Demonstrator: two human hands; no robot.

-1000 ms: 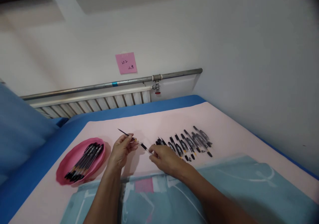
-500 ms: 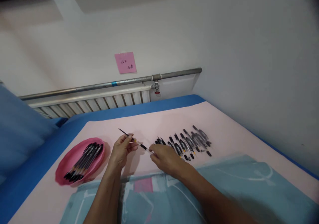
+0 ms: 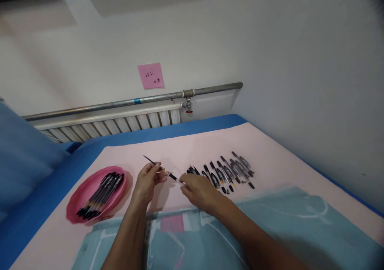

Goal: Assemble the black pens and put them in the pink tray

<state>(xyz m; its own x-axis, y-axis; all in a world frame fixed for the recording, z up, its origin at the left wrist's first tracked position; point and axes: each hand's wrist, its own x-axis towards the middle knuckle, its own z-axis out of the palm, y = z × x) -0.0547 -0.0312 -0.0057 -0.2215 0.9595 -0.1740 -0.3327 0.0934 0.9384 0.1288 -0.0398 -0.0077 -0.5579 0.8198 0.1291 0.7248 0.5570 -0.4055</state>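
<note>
Almost nothing moves since half a second ago: both hands hold the same spot over the pink mat (image 3: 270, 158), and the right hand sits a hair closer to the left. Left hand (image 3: 147, 183) pinches a thin black refill (image 3: 150, 161) between thumb and fingertips, with its tip pointing up-left, away from the person. Right hand (image 3: 200, 191) is closed, fingertips gripping a pen barrel (image 3: 173, 177) with a black grip section and a clear end. Barrel lies in line with the refill, and the two meet between the hands. Just right of the right hand is a row of pens (image 3: 225, 172), side by side on the mat. Left of the left hand, apart from it, is a pink tray (image 3: 78, 194) holding a bundle of black pens (image 3: 102, 193). Teal cloth (image 3: 285, 230) lies under the forearms. Pink sticky note (image 3: 151, 75) is on the wall above a metal pipe (image 3: 120, 103) and a radiator (image 3: 114, 124).
</note>
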